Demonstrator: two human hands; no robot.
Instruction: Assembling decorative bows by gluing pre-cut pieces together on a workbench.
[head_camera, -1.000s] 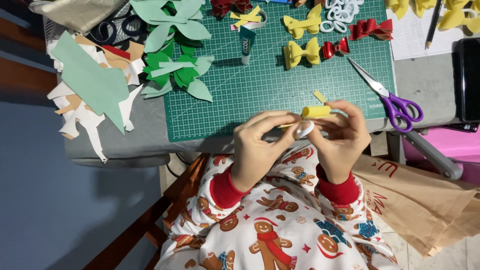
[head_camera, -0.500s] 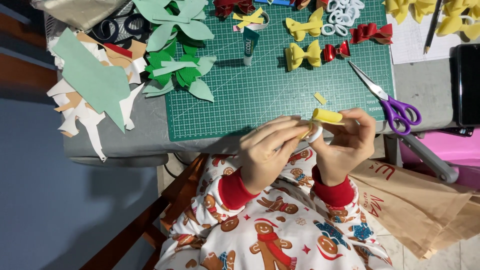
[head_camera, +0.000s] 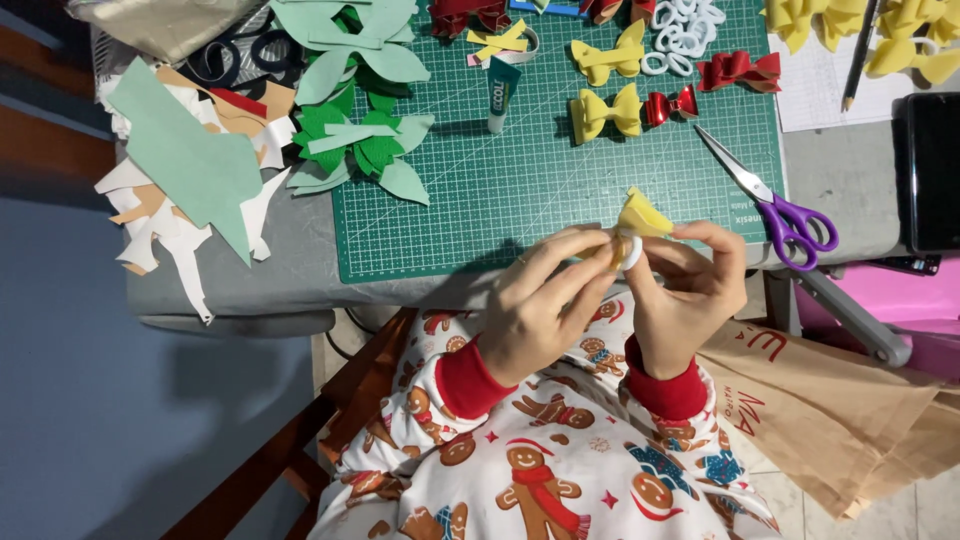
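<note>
Spread across the table: a green cutting mat (head_camera: 520, 190), with purple-handled scissors (head_camera: 790, 215) at its right edge. Just off the near edge, left hand (head_camera: 535, 305) and right hand (head_camera: 690, 295), both pinching a folded yellow foam piece (head_camera: 642, 214) on a small white ring (head_camera: 630, 250).

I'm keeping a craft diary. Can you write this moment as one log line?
left hand: pinching yellow foam bow | right hand: holding it too | white ring: around bow | scissors: lying on green mat

hands (head_camera: 620, 300) pinching yellow bow (head_camera: 642, 215), green mat (head_camera: 560, 180)
</note>
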